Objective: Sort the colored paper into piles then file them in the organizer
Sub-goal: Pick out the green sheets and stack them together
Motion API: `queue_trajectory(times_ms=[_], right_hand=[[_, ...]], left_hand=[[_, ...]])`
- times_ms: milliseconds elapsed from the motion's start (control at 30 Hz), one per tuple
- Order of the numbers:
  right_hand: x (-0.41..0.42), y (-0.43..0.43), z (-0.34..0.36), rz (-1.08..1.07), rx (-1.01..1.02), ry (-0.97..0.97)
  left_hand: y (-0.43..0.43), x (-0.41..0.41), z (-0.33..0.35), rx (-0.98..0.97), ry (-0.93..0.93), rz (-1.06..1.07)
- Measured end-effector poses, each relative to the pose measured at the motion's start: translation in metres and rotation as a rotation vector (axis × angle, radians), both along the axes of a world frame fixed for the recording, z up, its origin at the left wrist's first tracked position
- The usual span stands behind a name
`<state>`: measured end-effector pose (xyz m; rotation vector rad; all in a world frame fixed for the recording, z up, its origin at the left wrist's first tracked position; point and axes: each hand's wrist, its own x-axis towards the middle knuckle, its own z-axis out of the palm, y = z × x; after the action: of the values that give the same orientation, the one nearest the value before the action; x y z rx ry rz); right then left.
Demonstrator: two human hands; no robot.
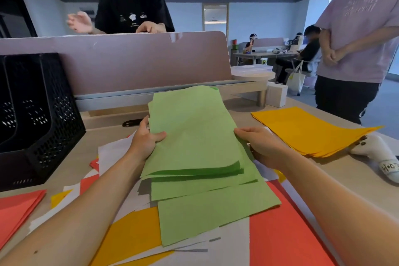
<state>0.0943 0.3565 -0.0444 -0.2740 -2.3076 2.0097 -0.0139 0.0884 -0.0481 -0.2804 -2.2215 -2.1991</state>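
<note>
Right of the black mesh organizer [41,114], both hands, left hand [146,139] and right hand [262,147], pinch a green paper stack [194,136] by its edges (yellow pile [311,129] farther right) above mixed sheets [133,233].

Divider: mauve desk partition [133,62] across the back of the desk.
Controller: white game controller [376,153], handwritten label, right edge.
Box: small white box [277,95] under a low shelf riser [248,88].
Bystanders: person in black T-shirt [131,11] behind the partition; person in lilac T-shirt [362,28] standing right.
Bag: white tote bag [296,80] on the floor.
</note>
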Motion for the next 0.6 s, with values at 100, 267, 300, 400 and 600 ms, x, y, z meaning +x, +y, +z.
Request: queue_trajectory(times_ms=[100, 267, 300, 400, 600], right_hand=[[0.005, 0.006, 0.0, 0.135, 0.029, -0.05], [0.008, 0.018, -0.001, 0.327, 0.093, -0.273], [0.009, 0.019, 0.0, 0.346, 0.1, -0.291], [0.009, 0.022, 0.001, 0.366, 0.121, -0.344], [0.007, 0.018, 0.003, 0.175, 0.214, -0.373]], left_hand=[[-0.004, -0.001, 0.001, -0.025, -0.021, 0.04], [-0.006, -0.003, 0.0, -0.042, -0.04, 0.082], [-0.006, -0.003, -0.001, -0.027, -0.045, 0.09], [-0.007, -0.002, 0.0, 0.061, -0.057, 0.129], [-0.008, -0.006, -0.006, 0.13, -0.152, 0.135]])
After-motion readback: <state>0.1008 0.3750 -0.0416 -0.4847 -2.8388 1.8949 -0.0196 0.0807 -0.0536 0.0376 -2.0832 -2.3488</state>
